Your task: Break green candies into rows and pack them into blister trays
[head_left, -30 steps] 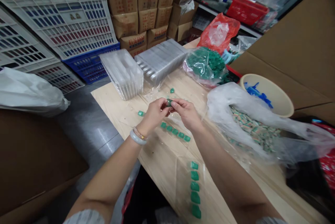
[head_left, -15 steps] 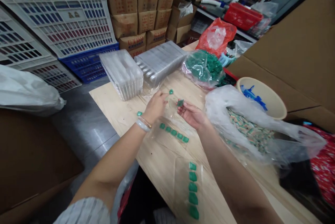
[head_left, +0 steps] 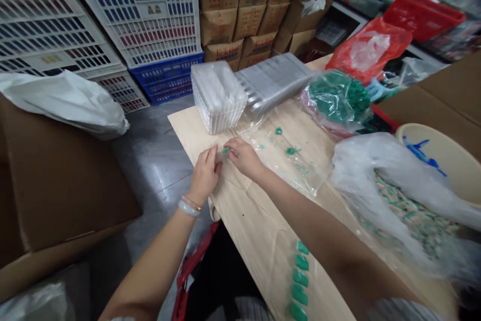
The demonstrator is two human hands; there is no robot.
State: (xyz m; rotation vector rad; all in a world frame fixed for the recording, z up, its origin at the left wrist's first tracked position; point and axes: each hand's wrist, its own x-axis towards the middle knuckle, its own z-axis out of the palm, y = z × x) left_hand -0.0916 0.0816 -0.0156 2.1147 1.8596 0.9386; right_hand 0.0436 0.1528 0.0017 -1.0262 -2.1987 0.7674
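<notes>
Near the table's left edge, my left hand (head_left: 205,173) is closed, thumb bent towards its fingers. What it grips, perhaps a clear sheet, is too blurred to make out. Beside it my right hand (head_left: 244,156) pinches a small green piece (head_left: 226,150), its fingertips almost meeting the left hand. A row of several flat green pieces (head_left: 300,278) lies on the table (head_left: 259,226) by my right forearm. Beyond my right hand, a loose green piece (head_left: 278,131) and a green cluster (head_left: 291,151) rest on a clear plastic sheet (head_left: 310,181) among green crumbs.
Stacked clear plastic trays (head_left: 218,95) and a wrapped grey stack (head_left: 276,80) stand at the back. To the right are a bag of green pieces (head_left: 336,98), an open bag of green-and-beige pieces (head_left: 417,216) and a cream bowl (head_left: 447,161). A cardboard box (head_left: 63,176) stands left.
Both hands have come together at the table's left edge, the right crossing leftwards with a green piece. The nearer clear sheet with its green row no longer shows mid-table. The view has shifted left.
</notes>
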